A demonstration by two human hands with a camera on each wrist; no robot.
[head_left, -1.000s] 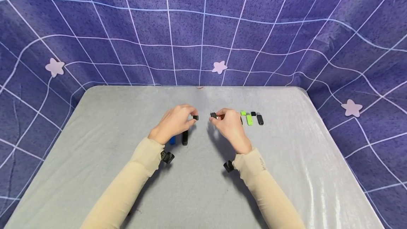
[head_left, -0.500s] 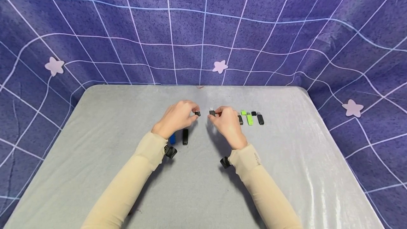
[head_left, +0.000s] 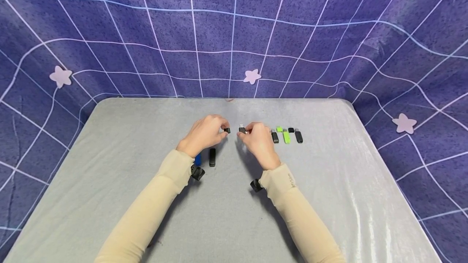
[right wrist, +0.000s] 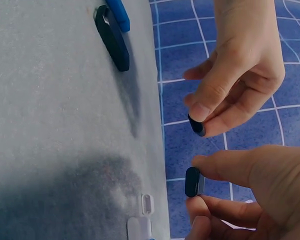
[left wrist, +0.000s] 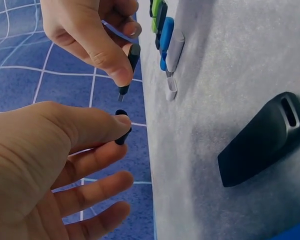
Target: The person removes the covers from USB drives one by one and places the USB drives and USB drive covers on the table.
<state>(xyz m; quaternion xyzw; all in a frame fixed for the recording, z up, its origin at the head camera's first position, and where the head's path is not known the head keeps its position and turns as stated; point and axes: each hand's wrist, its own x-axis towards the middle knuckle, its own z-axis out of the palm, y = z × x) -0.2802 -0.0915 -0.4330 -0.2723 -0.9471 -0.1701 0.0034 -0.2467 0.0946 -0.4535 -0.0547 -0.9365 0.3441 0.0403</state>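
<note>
My left hand [head_left: 222, 130] pinches a small black cap [head_left: 227, 130] between thumb and forefinger, just above the grey table [head_left: 146, 133]. Facing it, my right hand [head_left: 246, 130] pinches a black USB stick [head_left: 242, 130] with its metal plug pointing at the cap. A small gap separates the two. In the left wrist view the cap [left wrist: 122, 132] sits at my thumb tip, below the stick [left wrist: 132, 57]. In the right wrist view the stick [right wrist: 192, 181] is seen end on, with the cap [right wrist: 196, 125] above it.
A capped black stick [head_left: 212, 157] and a blue one [head_left: 198, 159] lie beside my left wrist. To the right lies a row: a black stick [head_left: 274, 136], a green stick [head_left: 286, 136], a black stick [head_left: 298, 136], plus loose caps. A purple grid cloth [head_left: 234, 31] hangs behind.
Both hands have drifted a little away from me and closer together, so the gap between the cap and the stick's plug has narrowed.
</note>
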